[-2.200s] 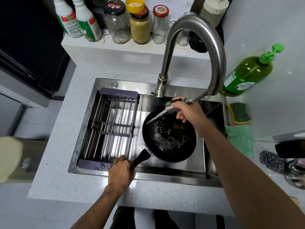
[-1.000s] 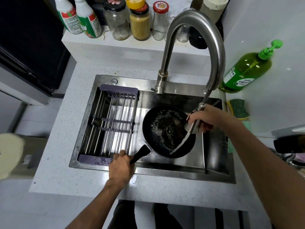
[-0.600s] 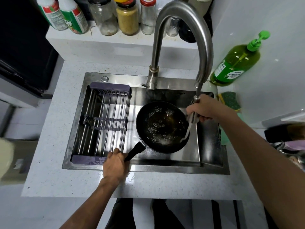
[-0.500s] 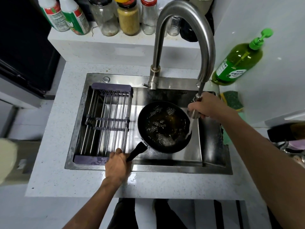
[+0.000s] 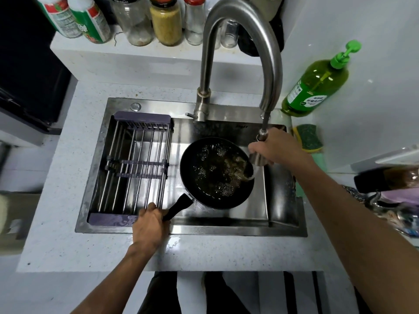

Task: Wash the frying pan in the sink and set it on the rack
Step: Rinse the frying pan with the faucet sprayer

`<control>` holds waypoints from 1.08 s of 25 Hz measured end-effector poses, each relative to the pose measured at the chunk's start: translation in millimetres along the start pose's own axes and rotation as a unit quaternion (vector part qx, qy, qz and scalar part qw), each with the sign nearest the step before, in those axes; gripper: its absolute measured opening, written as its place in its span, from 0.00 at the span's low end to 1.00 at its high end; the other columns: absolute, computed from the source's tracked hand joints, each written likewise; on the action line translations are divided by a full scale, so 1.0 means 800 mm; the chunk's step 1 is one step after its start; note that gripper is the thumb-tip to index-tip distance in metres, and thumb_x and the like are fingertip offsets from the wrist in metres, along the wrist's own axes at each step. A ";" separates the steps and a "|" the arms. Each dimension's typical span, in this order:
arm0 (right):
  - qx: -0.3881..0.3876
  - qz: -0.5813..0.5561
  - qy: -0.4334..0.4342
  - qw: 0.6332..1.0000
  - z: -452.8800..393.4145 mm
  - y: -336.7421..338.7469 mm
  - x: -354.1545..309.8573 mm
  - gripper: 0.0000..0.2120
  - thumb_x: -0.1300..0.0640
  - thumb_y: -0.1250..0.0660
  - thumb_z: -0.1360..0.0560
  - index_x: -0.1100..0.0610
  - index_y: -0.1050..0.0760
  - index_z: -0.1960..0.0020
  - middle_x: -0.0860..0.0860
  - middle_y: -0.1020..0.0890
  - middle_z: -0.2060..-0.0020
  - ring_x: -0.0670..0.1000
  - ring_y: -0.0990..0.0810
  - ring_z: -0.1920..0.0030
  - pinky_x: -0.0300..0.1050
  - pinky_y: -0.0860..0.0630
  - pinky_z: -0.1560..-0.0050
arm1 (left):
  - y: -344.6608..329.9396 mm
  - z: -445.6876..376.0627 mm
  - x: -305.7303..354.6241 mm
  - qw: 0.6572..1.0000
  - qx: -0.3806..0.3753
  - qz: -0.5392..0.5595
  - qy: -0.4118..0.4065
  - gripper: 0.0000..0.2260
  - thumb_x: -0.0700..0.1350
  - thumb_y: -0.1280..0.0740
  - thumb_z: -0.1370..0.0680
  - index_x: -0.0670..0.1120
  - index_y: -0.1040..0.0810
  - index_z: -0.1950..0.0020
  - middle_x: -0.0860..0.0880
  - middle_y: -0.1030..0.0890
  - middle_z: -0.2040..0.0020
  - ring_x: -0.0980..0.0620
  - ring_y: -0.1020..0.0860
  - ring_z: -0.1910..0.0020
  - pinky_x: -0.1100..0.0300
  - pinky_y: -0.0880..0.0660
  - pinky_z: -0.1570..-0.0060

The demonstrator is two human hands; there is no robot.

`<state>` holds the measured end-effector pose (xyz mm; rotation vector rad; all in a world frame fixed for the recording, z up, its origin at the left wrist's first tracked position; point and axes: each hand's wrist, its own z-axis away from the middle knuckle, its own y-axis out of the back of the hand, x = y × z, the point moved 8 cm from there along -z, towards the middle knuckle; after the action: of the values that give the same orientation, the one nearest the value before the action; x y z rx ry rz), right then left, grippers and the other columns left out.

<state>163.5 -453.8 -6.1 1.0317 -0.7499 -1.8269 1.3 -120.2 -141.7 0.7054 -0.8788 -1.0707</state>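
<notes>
A black frying pan [image 5: 204, 191] sits in the steel sink [image 5: 281, 218], with bubbling water inside it. My left hand [image 5: 150, 225] grips the pan's black handle [image 5: 179, 206] at the sink's front edge. My right hand [image 5: 274, 147] holds the pull-out spray head [image 5: 257, 160] of the tall curved faucet [image 5: 244, 37], and water runs from it onto the pan's right rim. A purple-ended wire rack [image 5: 136, 164] spans the left half of the sink, with nothing on it.
A green soap bottle [image 5: 317, 82] stands at the right wall, with a green sponge [image 5: 308, 138] and a green cloth [image 5: 318, 162] below it. Jars [image 5: 165, 21] and spray bottles [image 5: 74, 17] line the back ledge. A steel scourer [image 5: 356, 193] lies at the far right.
My right hand carried the spray head from over the pan's middle to its right rim, and the hose has drawn back toward the faucet. My left hand kept its grip on the handle.
</notes>
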 end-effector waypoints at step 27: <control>0.017 -0.208 -0.022 0.978 -0.017 -0.022 -0.006 0.14 0.48 0.30 0.29 0.59 0.18 0.62 0.56 0.17 0.72 0.52 0.19 0.72 0.43 0.26 0.69 | -0.010 -0.008 -0.013 0.999 -0.010 0.009 0.033 0.08 0.52 0.32 0.23 0.53 0.19 0.45 0.53 0.27 0.53 0.55 0.33 0.54 0.55 0.24 0.50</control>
<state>169.7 -443.1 -25.3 1.2449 -0.6250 -2.2030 1.0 -112.4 -153.9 0.7115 -0.8148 -1.0335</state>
